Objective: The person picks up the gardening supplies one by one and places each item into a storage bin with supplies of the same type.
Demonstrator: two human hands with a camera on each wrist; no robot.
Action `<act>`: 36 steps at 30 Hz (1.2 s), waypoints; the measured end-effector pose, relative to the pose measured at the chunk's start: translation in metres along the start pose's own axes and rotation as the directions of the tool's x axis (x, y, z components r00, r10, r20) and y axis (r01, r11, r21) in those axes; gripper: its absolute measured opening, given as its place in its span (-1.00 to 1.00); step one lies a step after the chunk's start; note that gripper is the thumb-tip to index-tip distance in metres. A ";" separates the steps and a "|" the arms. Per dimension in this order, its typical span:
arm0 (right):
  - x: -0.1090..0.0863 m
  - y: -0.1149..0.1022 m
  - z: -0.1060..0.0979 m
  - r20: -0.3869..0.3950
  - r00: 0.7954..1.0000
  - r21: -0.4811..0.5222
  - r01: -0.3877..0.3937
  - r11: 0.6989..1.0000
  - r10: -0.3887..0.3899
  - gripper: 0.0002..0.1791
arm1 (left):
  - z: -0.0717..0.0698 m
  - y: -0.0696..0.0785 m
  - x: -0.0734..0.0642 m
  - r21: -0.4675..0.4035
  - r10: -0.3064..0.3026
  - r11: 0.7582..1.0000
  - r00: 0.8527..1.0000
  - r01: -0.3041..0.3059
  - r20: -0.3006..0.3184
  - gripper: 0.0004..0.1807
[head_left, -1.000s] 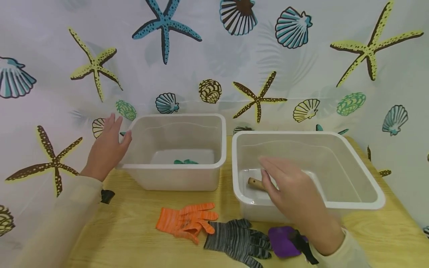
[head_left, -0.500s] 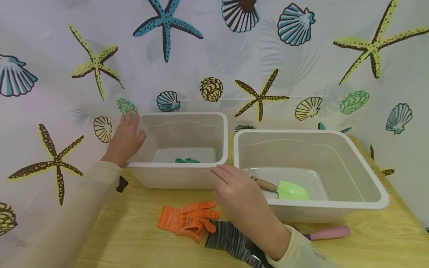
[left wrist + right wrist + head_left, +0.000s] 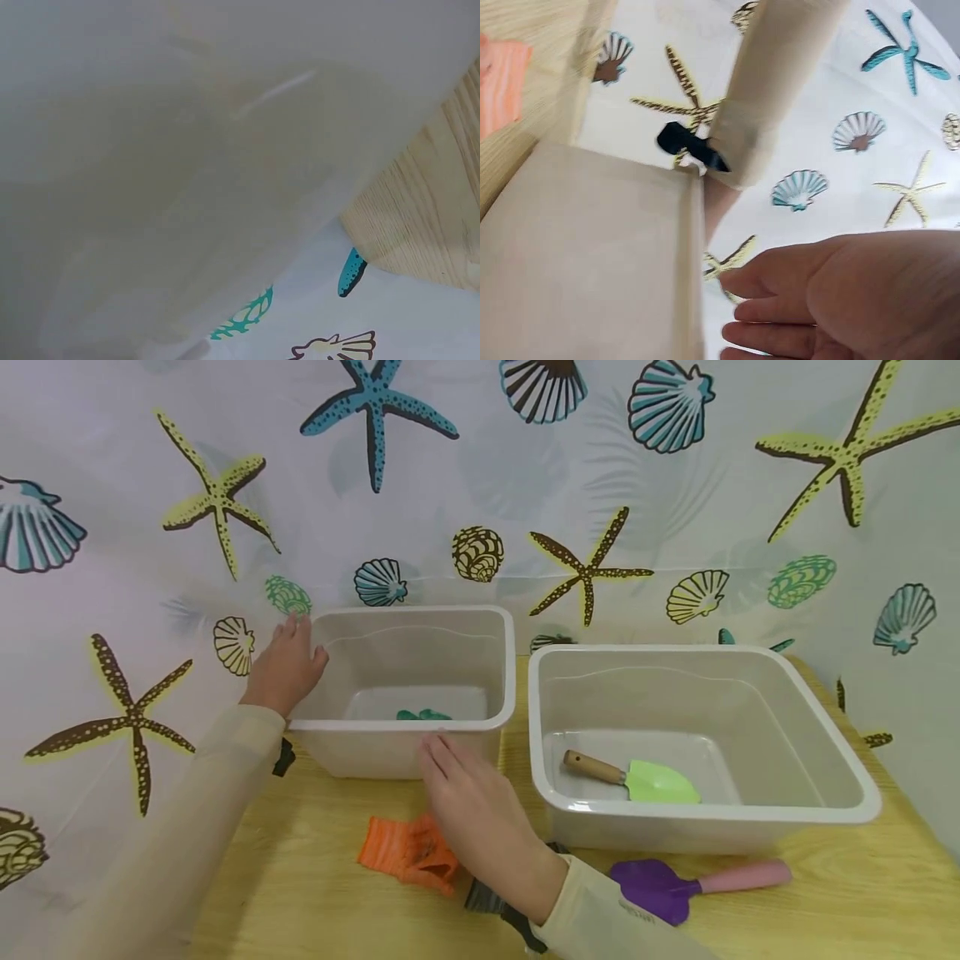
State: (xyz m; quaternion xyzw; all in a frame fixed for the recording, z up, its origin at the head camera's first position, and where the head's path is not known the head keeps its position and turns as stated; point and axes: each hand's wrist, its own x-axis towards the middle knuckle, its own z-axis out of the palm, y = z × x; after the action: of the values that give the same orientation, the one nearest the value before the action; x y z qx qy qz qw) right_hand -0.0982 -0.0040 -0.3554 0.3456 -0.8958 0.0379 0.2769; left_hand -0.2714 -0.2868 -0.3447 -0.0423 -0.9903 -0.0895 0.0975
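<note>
Two off-white plastic bins stand side by side in the head view. My left hand (image 3: 283,665) is at the left rim of the left bin (image 3: 420,725); whether it touches the rim is unclear. My right hand (image 3: 480,810) hovers at the front of that bin, fingers extended and holding nothing. Inside the left bin lies a small green object (image 3: 422,714), mostly hidden by the front wall. The right bin (image 3: 705,812) holds a trowel (image 3: 660,781) with a light-green blade and wooden handle. In the right wrist view, my right hand (image 3: 840,300) is beside the bin wall (image 3: 592,255).
An orange glove (image 3: 397,847) lies on the wooden table (image 3: 300,893) in front of the left bin. A grey glove (image 3: 483,897) is mostly hidden under my right arm. A purple trowel (image 3: 652,885) with a pink handle lies before the right bin. A printed curtain (image 3: 420,527) hangs behind.
My right hand has moved left from over the right bin to the left bin's front, uncovering both trowels. My left hand has shifted slightly right and down toward the left bin's rim.
</note>
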 end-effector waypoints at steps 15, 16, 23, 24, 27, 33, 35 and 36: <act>0.011 0.015 0.034 -0.075 0.987 -0.009 -0.143 0.990 0.142 -0.58 | 0.006 0.002 -0.002 -0.024 0.017 1.000 0.997 -0.019 -0.081 -0.56; 0.012 0.015 0.034 -0.081 0.986 -0.003 -0.146 0.989 0.145 -0.58 | 0.007 0.002 -0.002 -0.022 0.024 0.999 0.994 -0.026 -0.103 -0.60; 0.011 0.018 0.036 -0.102 0.981 0.017 -0.164 0.986 0.165 -0.57 | 0.010 0.005 -0.002 0.030 0.045 0.999 0.984 -0.040 -0.173 -0.69; 0.011 0.019 0.036 -0.106 0.980 0.024 -0.165 0.986 0.167 -0.58 | 0.010 0.004 -0.002 0.041 0.048 0.998 0.983 -0.042 -0.174 -0.67; 0.012 0.020 0.037 -0.117 0.977 0.061 -0.171 0.983 0.177 -0.60 | 0.010 0.004 -0.001 0.059 0.064 0.997 0.982 -0.055 -0.176 -0.65; 0.012 0.021 0.039 -0.121 0.972 0.116 -0.190 0.975 0.203 -0.58 | 0.012 0.003 -0.001 0.069 0.063 0.996 0.986 -0.052 -0.156 -0.62; 0.013 0.021 0.040 -0.122 0.971 0.122 -0.190 0.974 0.205 -0.58 | 0.012 0.003 -0.001 0.071 0.057 0.996 0.986 -0.046 -0.156 -0.62; 0.013 0.021 0.040 -0.120 0.972 0.123 -0.189 0.974 0.204 -0.58 | 0.012 0.003 -0.002 0.070 0.052 0.997 0.986 -0.041 -0.157 -0.62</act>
State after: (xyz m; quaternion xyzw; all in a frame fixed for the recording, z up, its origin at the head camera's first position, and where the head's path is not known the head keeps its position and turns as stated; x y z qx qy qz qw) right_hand -0.1385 -0.0061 -0.3801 0.2667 -0.9019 0.1376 0.3107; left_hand -0.2714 -0.2819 -0.3559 -0.0549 -0.9806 -0.0573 0.1793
